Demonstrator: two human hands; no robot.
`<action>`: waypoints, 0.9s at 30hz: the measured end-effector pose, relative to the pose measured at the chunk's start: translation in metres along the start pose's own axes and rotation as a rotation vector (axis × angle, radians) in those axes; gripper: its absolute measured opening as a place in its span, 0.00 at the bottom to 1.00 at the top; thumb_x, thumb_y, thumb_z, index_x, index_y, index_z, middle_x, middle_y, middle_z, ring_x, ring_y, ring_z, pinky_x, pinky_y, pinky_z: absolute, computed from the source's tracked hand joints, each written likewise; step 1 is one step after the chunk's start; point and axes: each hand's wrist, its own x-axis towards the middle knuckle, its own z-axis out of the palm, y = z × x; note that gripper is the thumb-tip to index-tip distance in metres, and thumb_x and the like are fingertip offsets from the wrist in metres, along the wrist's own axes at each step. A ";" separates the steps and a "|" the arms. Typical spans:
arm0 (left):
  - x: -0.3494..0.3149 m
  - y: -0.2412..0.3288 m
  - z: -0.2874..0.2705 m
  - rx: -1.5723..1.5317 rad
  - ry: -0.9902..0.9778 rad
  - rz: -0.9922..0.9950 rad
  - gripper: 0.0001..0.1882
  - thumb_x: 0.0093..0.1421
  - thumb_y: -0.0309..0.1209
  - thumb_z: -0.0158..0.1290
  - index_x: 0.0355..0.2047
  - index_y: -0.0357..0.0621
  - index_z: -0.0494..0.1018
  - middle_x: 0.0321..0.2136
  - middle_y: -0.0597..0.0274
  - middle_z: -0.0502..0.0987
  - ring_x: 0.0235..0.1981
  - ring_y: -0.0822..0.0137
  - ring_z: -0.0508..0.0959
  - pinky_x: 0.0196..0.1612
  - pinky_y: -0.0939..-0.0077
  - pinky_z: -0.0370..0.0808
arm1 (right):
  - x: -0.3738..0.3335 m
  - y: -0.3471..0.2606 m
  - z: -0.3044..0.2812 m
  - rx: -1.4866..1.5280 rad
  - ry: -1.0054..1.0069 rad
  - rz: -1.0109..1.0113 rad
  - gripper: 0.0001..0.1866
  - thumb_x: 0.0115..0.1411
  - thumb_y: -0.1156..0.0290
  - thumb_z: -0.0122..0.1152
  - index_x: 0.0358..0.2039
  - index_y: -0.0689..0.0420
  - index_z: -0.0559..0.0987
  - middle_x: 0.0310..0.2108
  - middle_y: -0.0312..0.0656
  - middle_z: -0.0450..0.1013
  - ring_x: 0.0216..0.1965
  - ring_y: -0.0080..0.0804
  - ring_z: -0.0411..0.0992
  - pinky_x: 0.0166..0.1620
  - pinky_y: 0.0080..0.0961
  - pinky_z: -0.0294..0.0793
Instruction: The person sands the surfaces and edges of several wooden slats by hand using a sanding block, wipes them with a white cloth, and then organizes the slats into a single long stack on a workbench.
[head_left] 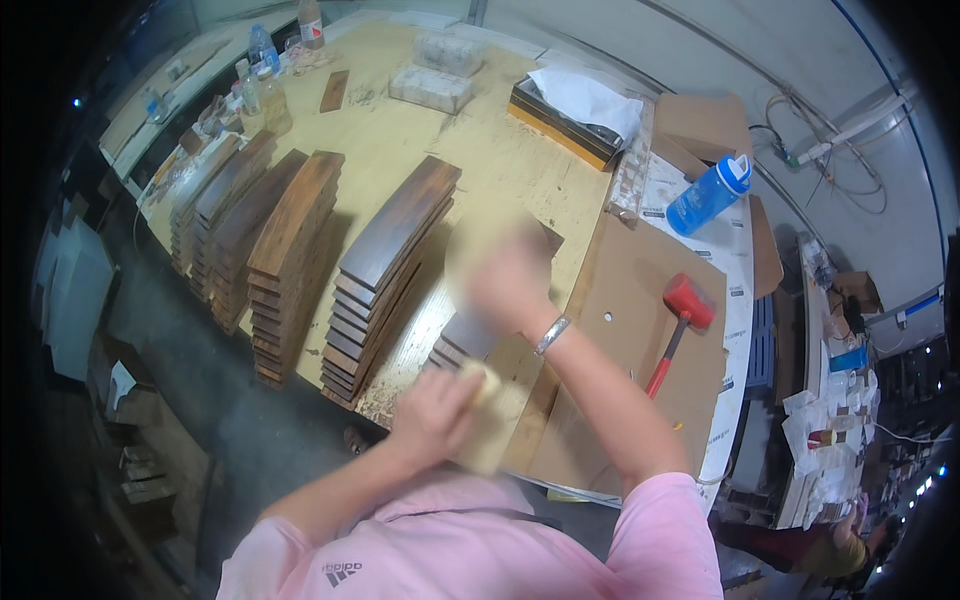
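Observation:
My left hand point(432, 412) is closed at the near edge of the table, its fingers round a pale yellow piece point(486, 380). Whether that piece is cloth or sponge I cannot make out. Farther forward, my right hand point(508, 285), with a metal band at the wrist, is over a short stack of dark wooden boards point(470, 337). Motion smears its fingers, so what they hold or touch is hidden. Just left of my hands leans a tall stack of curved brown boards point(400, 225), fanned out in steps. Another stepped stack point(297, 220) is left of it.
More board stacks point(235, 205) line the table's left side, with bottles point(262, 95) behind. A red mallet point(686, 305) lies on cardboard point(625, 340) at right, near a blue drinking bottle point(705, 195). Wrapped blocks point(430, 90) and an open box point(562, 135) are at the back.

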 end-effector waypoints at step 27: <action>-0.012 -0.023 -0.013 0.042 0.165 -0.192 0.24 0.49 0.21 0.59 0.48 0.51 0.79 0.29 0.58 0.72 0.33 0.53 0.73 0.32 0.59 0.72 | 0.001 0.001 -0.004 0.006 -0.059 0.008 0.24 0.70 0.59 0.46 0.27 0.56 0.87 0.31 0.42 0.81 0.45 0.41 0.75 0.71 0.53 0.55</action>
